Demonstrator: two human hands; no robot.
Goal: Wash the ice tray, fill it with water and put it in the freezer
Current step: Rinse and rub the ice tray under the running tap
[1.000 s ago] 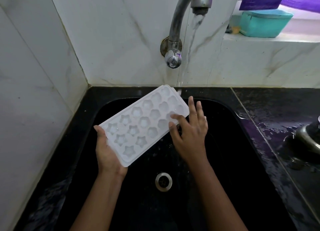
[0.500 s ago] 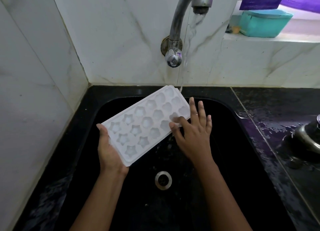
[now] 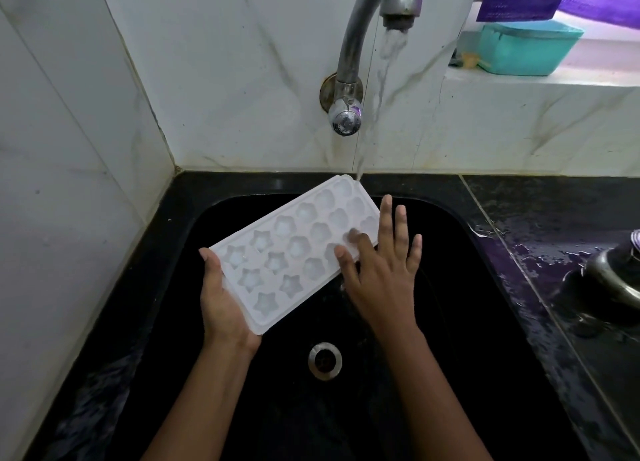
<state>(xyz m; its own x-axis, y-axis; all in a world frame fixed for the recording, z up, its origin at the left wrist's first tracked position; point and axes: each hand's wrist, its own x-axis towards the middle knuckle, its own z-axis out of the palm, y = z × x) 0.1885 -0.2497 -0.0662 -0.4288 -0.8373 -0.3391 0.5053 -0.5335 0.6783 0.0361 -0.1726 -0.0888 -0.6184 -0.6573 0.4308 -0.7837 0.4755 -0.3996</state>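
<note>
A white ice tray (image 3: 294,249) with star and flower moulds is tilted over the black sink (image 3: 450,356). My left hand (image 3: 221,301) grips its near-left end from below, thumb along the edge. My right hand (image 3: 381,270) lies with straight fingers on the tray's right side, thumb and forefinger rubbing the moulds. Water runs from the metal tap (image 3: 391,0) and strikes the tray's far corner.
The drain (image 3: 325,361) sits in the sink bottom below the tray. White marble walls rise behind and on the left. A teal box (image 3: 526,48) stands on the ledge at the back right. A dark metal vessel (image 3: 613,287) rests on the wet black counter at right.
My right hand has slid a little across the tray's right end, fingers spreading. The tray has stayed tilted under the running water, held by my left hand.
</note>
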